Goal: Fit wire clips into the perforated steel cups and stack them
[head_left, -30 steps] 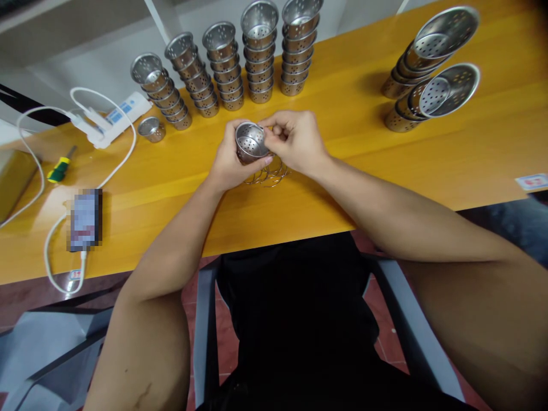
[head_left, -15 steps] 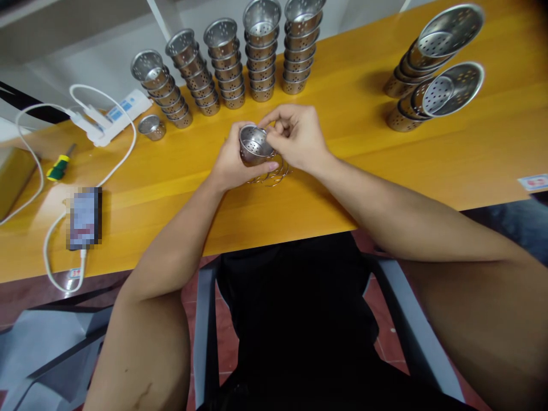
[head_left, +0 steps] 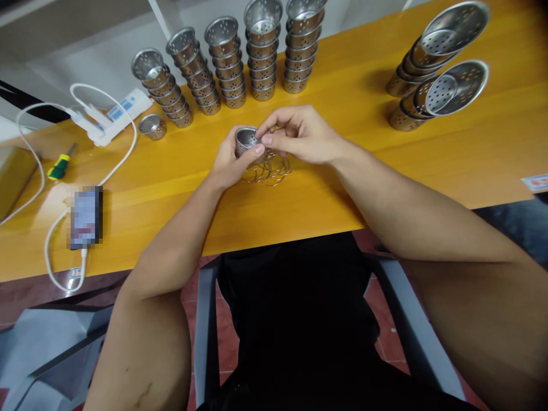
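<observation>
My left hand (head_left: 231, 162) is wrapped round a small perforated metal cup (head_left: 246, 140), its thumb lying along the near side. The cup's mouth tilts up toward me. At the cup's right rim is my right hand (head_left: 299, 134), its thumb and index finger closed in a pinch. Whatever sits between those fingertips is too small or hidden to make out. Beneath both hands, a loose bunch of thin curved metal wires (head_left: 272, 170) lies on the yellow table (head_left: 274, 217).
Several stacks of perforated cups (head_left: 261, 57) line the back edge. A single cup (head_left: 153, 127) stands beside a power strip (head_left: 122, 117). At left lie a screwdriver (head_left: 60, 166) and a cabled phone (head_left: 85, 217). Two leaning stacks of larger cups (head_left: 443, 94) are at right.
The cup in my left hand has shifted slightly left and turned. My left thumb has come up toward its rim. My right hand has tilted flatter, fingertips now pointing left at the rim.
</observation>
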Demonstrator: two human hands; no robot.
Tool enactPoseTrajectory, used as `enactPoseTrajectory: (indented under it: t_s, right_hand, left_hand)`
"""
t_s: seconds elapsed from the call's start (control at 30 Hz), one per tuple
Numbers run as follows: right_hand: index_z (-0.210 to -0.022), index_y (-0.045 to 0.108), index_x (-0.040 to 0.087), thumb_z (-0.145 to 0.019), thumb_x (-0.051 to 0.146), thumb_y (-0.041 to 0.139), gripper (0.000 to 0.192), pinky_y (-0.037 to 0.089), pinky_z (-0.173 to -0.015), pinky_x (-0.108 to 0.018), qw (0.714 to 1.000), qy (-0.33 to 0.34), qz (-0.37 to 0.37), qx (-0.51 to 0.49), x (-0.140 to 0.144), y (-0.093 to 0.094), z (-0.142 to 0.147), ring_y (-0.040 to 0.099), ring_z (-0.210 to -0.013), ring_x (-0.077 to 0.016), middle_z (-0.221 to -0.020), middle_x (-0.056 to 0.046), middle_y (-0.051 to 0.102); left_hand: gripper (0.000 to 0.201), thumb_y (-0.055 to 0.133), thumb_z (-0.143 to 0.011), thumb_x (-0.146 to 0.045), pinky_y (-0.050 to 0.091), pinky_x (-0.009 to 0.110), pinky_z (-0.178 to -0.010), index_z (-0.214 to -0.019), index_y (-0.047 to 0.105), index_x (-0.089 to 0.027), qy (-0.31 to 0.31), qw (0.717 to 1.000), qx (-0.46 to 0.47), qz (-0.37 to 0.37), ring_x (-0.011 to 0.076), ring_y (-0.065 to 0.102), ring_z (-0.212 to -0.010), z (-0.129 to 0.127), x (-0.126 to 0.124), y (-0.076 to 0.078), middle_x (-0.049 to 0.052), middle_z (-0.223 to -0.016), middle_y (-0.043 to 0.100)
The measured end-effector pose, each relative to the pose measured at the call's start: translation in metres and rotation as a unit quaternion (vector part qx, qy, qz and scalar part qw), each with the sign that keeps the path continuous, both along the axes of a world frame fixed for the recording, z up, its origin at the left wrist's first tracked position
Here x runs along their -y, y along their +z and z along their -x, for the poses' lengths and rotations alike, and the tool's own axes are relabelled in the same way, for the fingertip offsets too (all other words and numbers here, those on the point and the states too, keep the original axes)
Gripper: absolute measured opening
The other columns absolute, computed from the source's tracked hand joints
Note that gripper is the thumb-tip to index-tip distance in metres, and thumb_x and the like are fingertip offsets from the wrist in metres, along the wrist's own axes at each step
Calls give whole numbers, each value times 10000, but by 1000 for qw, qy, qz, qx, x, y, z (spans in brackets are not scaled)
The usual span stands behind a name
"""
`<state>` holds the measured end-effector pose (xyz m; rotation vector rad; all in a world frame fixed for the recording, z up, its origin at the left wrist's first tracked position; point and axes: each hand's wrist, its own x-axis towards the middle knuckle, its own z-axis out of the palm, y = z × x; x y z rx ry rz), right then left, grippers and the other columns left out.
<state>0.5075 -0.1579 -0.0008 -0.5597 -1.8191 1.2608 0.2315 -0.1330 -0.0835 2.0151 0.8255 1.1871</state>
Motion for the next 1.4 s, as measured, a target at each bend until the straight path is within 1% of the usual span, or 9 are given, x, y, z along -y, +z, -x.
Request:
enactPoseTrajectory:
  t_s: [0.17,0.27,0.33,0.57,0.7,0.83,1.0,1.2,1.4]
  right_hand:
    - [-1024,791,256,-907,964,1157,805,424,-528,-293,999,37,6,-18,-2,-2,0,544,-593,-146,-763,22,706]
    - [-1001,772,258,-920,957,1155,801,403,-525,-301,999,25,8,-33,-1,-3,3,503,-574,-143,-704,38,650]
    - [-985,761,258,-923,941,1163,795,392,-517,-306,999,20,12,-40,-1,-4,5,483,-558,-137,-686,43,633]
    - [-971,737,280,-827,985,1190,850,483,-511,-316,999,6,29,-27,-1,-6,5,541,-597,-164,-685,50,628]
    - [-934,733,302,-779,978,1216,845,548,-537,-345,999,-26,31,5,3,1,6,585,-650,-194,-694,38,628]
    - [-907,715,311,-775,945,1234,830,570,-556,-353,999,-27,31,24,7,6,7,588,-664,-206,-679,43,605]
    - [-920,734,312,-768,980,1215,836,607,-601,-370,999,-28,24,17,4,1,5,615,-702,-222,-698,35,600]
    - [-923,748,303,-786,1044,1164,861,612,-622,-370,999,-39,15,10,2,-5,6,611,-728,-224,-729,17,615]
    - [-904,729,307,-760,1036,1179,869,569,-593,-362,999,-47,17,17,5,-1,9,576,-710,-221,-705,24,585]
  left_hand:
    - [888,898,-1038,-1013,736,557,-1212,-1564,748,-313,-17,1000,4,3,325,863,-1290,0,-2,-1,106,-1411,834]
    - [1055,1070,-900,-976,739,561,-1246,-1634,690,-321,-29,999,-3,-43,334,878,-1333,-1,-6,-6,109,-1475,831]
    - [1102,1113,-872,-943,737,572,-1269,-1656,661,-315,-20,997,-13,-72,343,879,-1358,-2,-8,-9,113,-1497,832]
    - [979,1020,-1006,-905,715,595,-1316,-1658,637,-283,10,995,-59,-74,366,856,-1459,-2,-2,-4,136,-1545,826]
    - [1005,990,-974,-991,766,651,-1221,-1653,645,-335,-5,997,-42,-70,348,860,-1364,-3,-4,-5,119,-1534,846]
    - [1026,995,-934,-1024,782,681,-1122,-1649,638,-380,-22,995,-22,-100,332,860,-1262,-3,-7,-8,99,-1475,864]
    - [910,1018,-1006,-876,737,611,-1237,-1625,663,-310,12,998,-53,-42,352,871,-1357,-6,6,6,133,-1506,845]
    - [924,1037,-999,-862,691,635,-1347,-1611,670,-276,28,996,-66,-45,374,857,-1423,-7,8,10,131,-1492,834]
    - [906,1051,-981,-834,735,637,-1248,-1593,681,-279,29,996,-63,-49,372,863,-1366,-5,6,7,141,-1492,841]
